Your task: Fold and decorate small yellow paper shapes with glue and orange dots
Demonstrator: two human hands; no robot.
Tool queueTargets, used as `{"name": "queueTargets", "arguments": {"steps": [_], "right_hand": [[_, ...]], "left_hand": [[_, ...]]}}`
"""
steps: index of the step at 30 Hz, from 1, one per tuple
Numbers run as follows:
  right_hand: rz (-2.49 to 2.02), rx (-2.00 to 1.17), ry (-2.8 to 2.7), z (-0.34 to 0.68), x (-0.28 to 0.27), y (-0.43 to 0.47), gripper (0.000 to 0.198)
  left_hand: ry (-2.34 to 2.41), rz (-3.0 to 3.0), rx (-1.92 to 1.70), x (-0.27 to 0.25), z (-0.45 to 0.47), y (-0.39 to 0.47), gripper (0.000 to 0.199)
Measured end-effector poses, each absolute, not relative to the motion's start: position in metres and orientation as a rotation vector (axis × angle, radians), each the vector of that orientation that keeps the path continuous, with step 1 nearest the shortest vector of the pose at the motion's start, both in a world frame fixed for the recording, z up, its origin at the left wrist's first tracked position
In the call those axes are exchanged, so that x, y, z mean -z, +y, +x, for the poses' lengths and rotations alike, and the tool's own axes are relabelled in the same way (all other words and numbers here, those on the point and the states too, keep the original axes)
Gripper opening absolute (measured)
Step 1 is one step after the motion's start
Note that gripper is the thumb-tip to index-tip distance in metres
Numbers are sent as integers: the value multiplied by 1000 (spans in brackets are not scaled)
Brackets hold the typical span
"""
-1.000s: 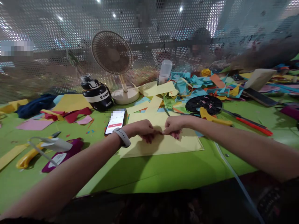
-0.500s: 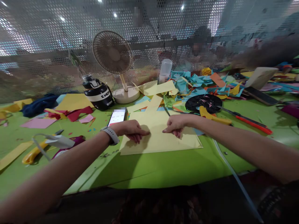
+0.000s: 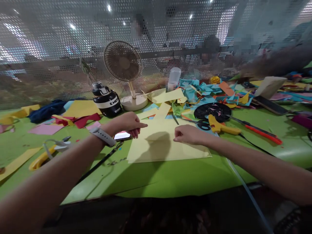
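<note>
Sheets of pale yellow paper (image 3: 170, 154) lie stacked at the front of the green table. My left hand (image 3: 131, 124) is over their left edge, its index finger stretched out to the right and the other fingers curled, holding nothing. A white watch is on that wrist. Over the right part of the sheets is my right hand (image 3: 187, 134), its fingers curled in; whatever may be in them is hidden. A faint crease or strip edge shows in the paper between the hands. Partly behind my left hand lies a lit phone (image 3: 122, 136) with a black strap.
Beyond the sheets stand a fan (image 3: 134, 101), a black bottle (image 3: 107, 104) and heaped paper scraps (image 3: 200, 87). To the right are scissors (image 3: 204, 125), a yellow glue gun (image 3: 223, 127), a black round tray (image 3: 207, 112) and a red-handled tool (image 3: 263, 134). A yellow-handled tool (image 3: 42, 159) lies left.
My hands have moved apart: the left has lifted up and to the left, and the right has drawn its index finger in. The view has shifted slightly, and the scissors are more visible.
</note>
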State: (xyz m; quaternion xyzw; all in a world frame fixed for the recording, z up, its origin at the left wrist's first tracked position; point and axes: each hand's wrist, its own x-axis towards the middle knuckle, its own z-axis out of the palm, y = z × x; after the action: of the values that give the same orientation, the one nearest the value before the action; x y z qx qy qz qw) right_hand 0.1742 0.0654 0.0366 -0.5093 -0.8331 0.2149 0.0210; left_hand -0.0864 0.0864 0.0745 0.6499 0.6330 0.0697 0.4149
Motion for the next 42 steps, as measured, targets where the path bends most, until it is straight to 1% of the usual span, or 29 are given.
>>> {"name": "queueTargets", "arguments": {"steps": [4,7,10,12,15,17,20,24,27,30,34,36,38,40,42], "right_hand": [[-1590,-702,-2498,177,-35,70,16],[-1528,-795,-2279,175,-37,72,20],[-1421,-933,-2034,165,-36,69,20],[-1370,-946,-1998,159,-34,66,18],[-1236,-888,-2094,157,-32,65,14],[-1140,-751,-2155,161,-32,65,11],[-1049,-412,-2144,167,-33,62,11],[-849,255,-2303,163,-29,54,17],[-784,700,-2409,158,-25,49,14],[-745,896,-2432,155,-23,48,23],[-657,942,-2459,160,-22,49,27],[-636,910,-2486,166,-21,48,29],[-623,859,-2528,173,-19,47,30],[-604,796,-2568,181,-16,46,29],[-578,730,-2599,188,-12,45,27]], "left_hand": [[1487,1598,-225,-71,-62,73,48],[1450,1427,-353,-56,-43,64,53],[1279,1157,-739,-37,-25,61,44],[1131,1024,-963,-27,-19,62,35],[1060,947,-1045,-20,-22,67,29],[1039,903,-1051,-19,-29,72,24],[1001,822,-1123,-15,-36,74,22],[903,615,-1261,-8,-25,65,18],[844,543,-1237,-6,-12,54,19],[852,505,-1228,-7,-5,45,21],[945,470,-1155,-10,-8,33,26],[1031,663,-1015,-10,-17,26,34],[1181,1156,-848,-10,-29,18,43],[1351,1823,-888,-11,-41,14,35],[1327,2384,-783,-11,-50,16,31]]}}
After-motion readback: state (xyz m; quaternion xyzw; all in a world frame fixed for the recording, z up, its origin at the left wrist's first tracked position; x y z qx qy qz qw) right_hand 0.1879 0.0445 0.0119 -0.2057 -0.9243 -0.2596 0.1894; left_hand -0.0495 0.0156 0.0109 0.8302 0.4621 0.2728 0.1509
